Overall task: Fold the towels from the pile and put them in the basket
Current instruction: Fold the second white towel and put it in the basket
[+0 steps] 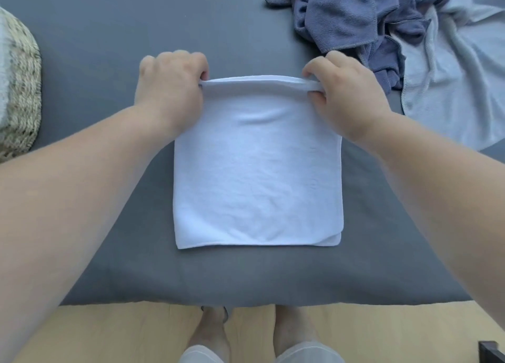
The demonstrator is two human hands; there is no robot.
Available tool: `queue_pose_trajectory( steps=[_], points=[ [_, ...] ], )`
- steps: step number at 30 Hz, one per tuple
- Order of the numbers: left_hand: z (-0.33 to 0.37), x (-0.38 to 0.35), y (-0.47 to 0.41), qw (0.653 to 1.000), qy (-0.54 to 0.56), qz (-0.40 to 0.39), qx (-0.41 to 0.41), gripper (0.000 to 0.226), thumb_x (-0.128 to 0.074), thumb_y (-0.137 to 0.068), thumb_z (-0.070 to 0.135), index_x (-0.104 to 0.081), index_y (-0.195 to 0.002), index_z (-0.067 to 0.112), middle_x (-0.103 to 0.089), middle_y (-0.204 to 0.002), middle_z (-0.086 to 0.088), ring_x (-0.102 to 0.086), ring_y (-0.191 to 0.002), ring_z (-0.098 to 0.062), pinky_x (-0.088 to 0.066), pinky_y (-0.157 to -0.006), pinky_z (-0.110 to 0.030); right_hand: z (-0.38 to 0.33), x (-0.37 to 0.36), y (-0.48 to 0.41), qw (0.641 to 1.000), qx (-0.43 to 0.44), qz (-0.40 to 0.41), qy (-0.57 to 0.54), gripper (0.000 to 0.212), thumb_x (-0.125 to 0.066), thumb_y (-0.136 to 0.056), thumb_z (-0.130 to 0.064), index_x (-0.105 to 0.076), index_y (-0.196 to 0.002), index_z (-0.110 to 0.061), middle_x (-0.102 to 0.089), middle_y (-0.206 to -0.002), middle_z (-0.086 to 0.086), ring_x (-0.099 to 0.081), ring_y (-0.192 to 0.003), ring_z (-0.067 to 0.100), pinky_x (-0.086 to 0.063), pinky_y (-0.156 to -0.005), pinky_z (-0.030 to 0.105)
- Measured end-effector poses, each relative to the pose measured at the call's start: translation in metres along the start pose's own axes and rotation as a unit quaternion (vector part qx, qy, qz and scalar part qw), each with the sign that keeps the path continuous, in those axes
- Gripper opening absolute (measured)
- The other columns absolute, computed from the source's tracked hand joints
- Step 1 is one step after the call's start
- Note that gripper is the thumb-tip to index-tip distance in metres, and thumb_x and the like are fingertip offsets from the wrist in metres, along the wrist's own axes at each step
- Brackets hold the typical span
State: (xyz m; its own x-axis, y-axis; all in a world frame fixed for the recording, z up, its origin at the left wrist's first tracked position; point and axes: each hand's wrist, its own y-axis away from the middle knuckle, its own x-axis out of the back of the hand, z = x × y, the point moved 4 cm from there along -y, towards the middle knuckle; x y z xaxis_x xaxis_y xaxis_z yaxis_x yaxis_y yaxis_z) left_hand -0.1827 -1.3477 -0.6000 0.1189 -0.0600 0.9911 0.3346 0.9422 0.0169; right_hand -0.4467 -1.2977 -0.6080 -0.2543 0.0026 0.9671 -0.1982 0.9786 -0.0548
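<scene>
A white towel (pixel 258 171), folded into a rectangle, lies flat in the middle of the grey bed. My left hand (pixel 170 89) pinches its far left corner, and my right hand (pixel 345 92) pinches its far right corner. The far edge is lifted slightly off the bed between the two hands. The pile of towels (pixel 388 26) lies at the far right: crumpled blue-purple ones on top of a pale grey one. A woven basket (pixel 23 94) sits at the left edge with something pale inside it.
The grey bed (pixel 109 34) fills most of the view; its near edge runs along the bottom above a light wooden floor (pixel 123 332). My bare feet (pixel 210 332) stand at the bed's edge. A dark object (pixel 492 351) shows at the bottom right corner.
</scene>
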Motion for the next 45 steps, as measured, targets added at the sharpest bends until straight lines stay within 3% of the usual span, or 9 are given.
queue_pose_trajectory(
  steps=[3,9,14,20,29,38,41,43,45],
  points=[
    [0.002,0.003,0.022,0.999,0.025,0.026,-0.012,0.034,-0.051,-0.086,0.003,-0.069,-0.113,0.015,-0.063,-0.102,-0.013,-0.057,-0.098,-0.039,-0.040,-0.084,-0.046,-0.011,0.006,0.014,1.000,-0.014,0.022,-0.011,0.024,-0.059,-0.086,-0.012,-0.068,-0.109,-0.009,-0.059,-0.101,0.016,-0.056,-0.093,0.039,-0.039,-0.075,0.040],
    [0.007,-0.011,0.107,0.993,0.075,0.058,-0.066,0.029,-0.058,-0.069,-0.008,-0.075,-0.086,0.009,-0.060,-0.079,-0.010,-0.056,-0.068,-0.036,-0.045,-0.058,-0.045,-0.036,0.001,0.091,0.999,0.009,0.021,-0.046,0.009,-0.066,-0.078,-0.004,-0.065,-0.083,-0.011,-0.054,-0.079,0.006,-0.051,-0.070,0.030,-0.034,-0.057,0.033],
    [0.012,-0.028,0.163,0.990,0.109,0.071,-0.048,0.027,-0.058,-0.067,-0.009,-0.074,-0.079,0.008,-0.058,-0.075,-0.007,-0.048,-0.062,-0.031,-0.041,-0.056,-0.042,-0.044,-0.016,0.149,0.996,-0.005,-0.015,-0.087,0.021,-0.070,-0.069,0.008,-0.065,-0.080,-0.010,-0.057,-0.080,0.003,-0.051,-0.068,0.026,-0.043,-0.056,0.035],
    [0.015,-0.013,0.210,0.978,0.153,0.138,-0.031,0.022,-0.060,-0.073,-0.011,-0.073,-0.080,0.004,-0.059,-0.076,-0.010,-0.049,-0.065,-0.032,-0.041,-0.059,-0.044,-0.063,-0.004,0.190,0.995,-0.015,0.011,-0.097,0.022,-0.069,-0.070,0.010,-0.060,-0.074,-0.010,-0.054,-0.075,0.002,-0.047,-0.065,0.026,-0.041,-0.057,0.040],
    [0.013,-0.045,0.253,0.992,0.106,0.054,-0.029,0.024,-0.061,-0.068,-0.013,-0.069,-0.075,0.009,-0.058,-0.077,-0.005,-0.044,-0.068,-0.030,-0.036,-0.057,-0.043,-0.064,-0.024,0.223,0.998,-0.051,-0.021,-0.040,0.023,-0.068,-0.071,0.007,-0.064,-0.080,-0.013,-0.055,-0.079,0.001,-0.048,-0.067,0.028,-0.038,-0.060,0.039],
    [0.008,-0.044,0.257,0.992,0.103,0.067,-0.043,0.021,-0.057,-0.072,-0.008,-0.069,-0.077,0.007,-0.059,-0.079,-0.006,-0.047,-0.070,-0.031,-0.038,-0.058,-0.043,-0.068,-0.025,0.237,0.996,-0.079,-0.023,-0.017,0.027,-0.067,-0.065,0.008,-0.062,-0.076,-0.016,-0.054,-0.076,-0.002,-0.046,-0.068,0.027,-0.035,-0.063,0.036],
    [0.010,-0.045,0.257,0.991,0.116,0.030,-0.052,0.006,-0.064,-0.077,0.010,-0.069,-0.076,0.009,-0.058,-0.078,-0.003,-0.046,-0.071,-0.029,-0.042,-0.060,-0.043,-0.071,-0.028,0.241,0.995,-0.092,-0.030,-0.006,0.019,-0.072,-0.069,-0.004,-0.065,-0.080,-0.018,-0.055,-0.081,-0.003,-0.048,-0.073,0.027,-0.035,-0.069,0.036],
    [0.013,-0.037,0.251,0.988,0.145,0.042,-0.041,0.015,-0.069,-0.080,0.024,-0.070,-0.077,0.010,-0.059,-0.078,-0.002,-0.048,-0.071,-0.027,-0.042,-0.063,-0.042,-0.078,-0.021,0.235,0.996,-0.082,-0.003,-0.029,0.010,-0.073,-0.075,-0.025,-0.067,-0.080,-0.018,-0.056,-0.082,-0.003,-0.050,-0.076,0.026,-0.035,-0.072,0.035],
    [0.018,-0.025,0.240,0.984,0.160,0.071,-0.031,0.020,-0.065,-0.087,0.027,-0.073,-0.087,0.009,-0.063,-0.085,-0.005,-0.054,-0.075,-0.031,-0.044,-0.067,-0.044,-0.089,-0.013,0.222,0.996,-0.073,0.036,-0.047,0.018,-0.069,-0.082,-0.035,-0.069,-0.083,-0.016,-0.059,-0.085,-0.001,-0.052,-0.078,0.026,-0.035,-0.073,0.035]
  ],
)
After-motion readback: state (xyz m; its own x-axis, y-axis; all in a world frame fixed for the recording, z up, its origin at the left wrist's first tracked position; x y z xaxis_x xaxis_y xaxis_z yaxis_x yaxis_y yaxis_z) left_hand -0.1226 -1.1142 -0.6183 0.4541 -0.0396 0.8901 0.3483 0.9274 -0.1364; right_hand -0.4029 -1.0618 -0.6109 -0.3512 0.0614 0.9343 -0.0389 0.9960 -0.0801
